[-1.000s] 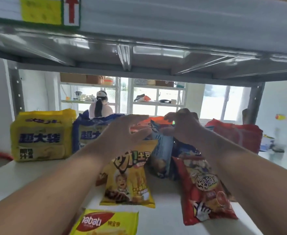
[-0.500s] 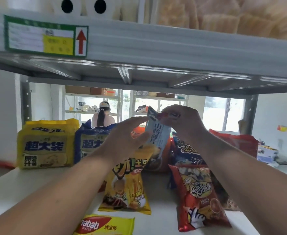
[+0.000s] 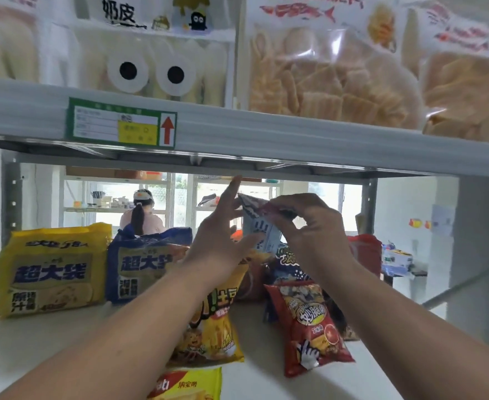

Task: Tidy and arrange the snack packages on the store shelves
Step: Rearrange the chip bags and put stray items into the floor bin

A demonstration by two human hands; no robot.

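Right hand (image 3: 306,226) raised, fingers pinching pale blue snack packet (image 3: 262,230).

Bare shelf board (image 3: 35,350) lies near left; yellow (image 3: 51,268) and blue multipacks (image 3: 145,265) block the far left.

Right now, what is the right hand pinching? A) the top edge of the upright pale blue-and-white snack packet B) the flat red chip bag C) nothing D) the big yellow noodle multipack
A: the right hand pinches the top edge of the upright pale blue-and-white snack packet, raised above the lower shelf, while the flat red chip bag lies untouched below.
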